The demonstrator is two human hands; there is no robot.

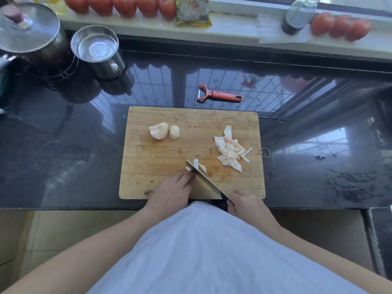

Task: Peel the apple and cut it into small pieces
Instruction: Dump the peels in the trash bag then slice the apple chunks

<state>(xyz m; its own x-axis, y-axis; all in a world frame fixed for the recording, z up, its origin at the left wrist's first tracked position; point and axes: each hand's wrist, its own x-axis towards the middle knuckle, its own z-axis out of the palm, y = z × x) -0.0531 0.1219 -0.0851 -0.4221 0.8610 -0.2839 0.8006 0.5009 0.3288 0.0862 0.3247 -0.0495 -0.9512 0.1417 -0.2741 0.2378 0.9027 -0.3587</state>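
Note:
A wooden cutting board [161, 158] lies on the dark counter. Two peeled apple chunks [164, 130] sit at its far left, and a pile of small cut apple pieces [231, 150] lies at its right. My right hand [246, 201] grips the handle of a knife [206, 180] whose blade slants across the board's near edge. The blade's tip stands in an apple slice [197, 164]. My left hand [172, 190] holds that slice from the left, fingers curled against the blade's side; most of the slice is hidden.
A red peeler [218, 95] lies on the counter [63, 145] behind the board. A steel cup of water [99, 50] and a lidded pot [29, 37] stand far left. Tomatoes [121, 5], a packet and a bottle line the windowsill. Water drops wet the counter at right.

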